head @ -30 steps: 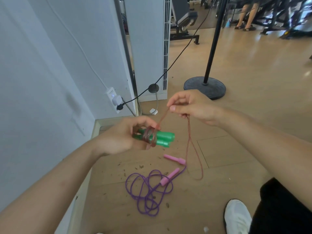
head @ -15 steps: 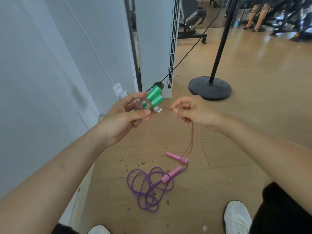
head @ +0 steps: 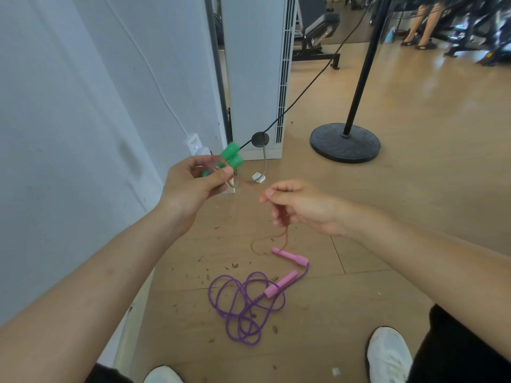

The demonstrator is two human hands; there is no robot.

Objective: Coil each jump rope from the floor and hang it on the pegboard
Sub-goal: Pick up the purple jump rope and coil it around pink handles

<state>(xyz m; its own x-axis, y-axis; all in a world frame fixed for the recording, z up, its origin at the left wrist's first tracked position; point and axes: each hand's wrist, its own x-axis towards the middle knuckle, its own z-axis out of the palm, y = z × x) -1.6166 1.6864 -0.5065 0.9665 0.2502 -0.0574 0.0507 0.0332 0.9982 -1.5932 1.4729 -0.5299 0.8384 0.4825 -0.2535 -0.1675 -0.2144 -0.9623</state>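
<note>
Gripping green handles (head: 231, 156) with left hand (head: 190, 189), fingers (head: 199, 161) curled round them. Pinching cord (head: 286, 236) between thumb and forefinger of right hand (head: 304, 208); other fingers loosely bent.

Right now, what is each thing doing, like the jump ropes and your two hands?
left hand, grips the green handles together.
right hand, pinches the brown rope.
brown rope, looks partly wound round the green handles, tail hanging loose.
purple rope, lying on the floor in a loose tangle, not coiled.
pink handles, lying on the floor, apart.
</note>
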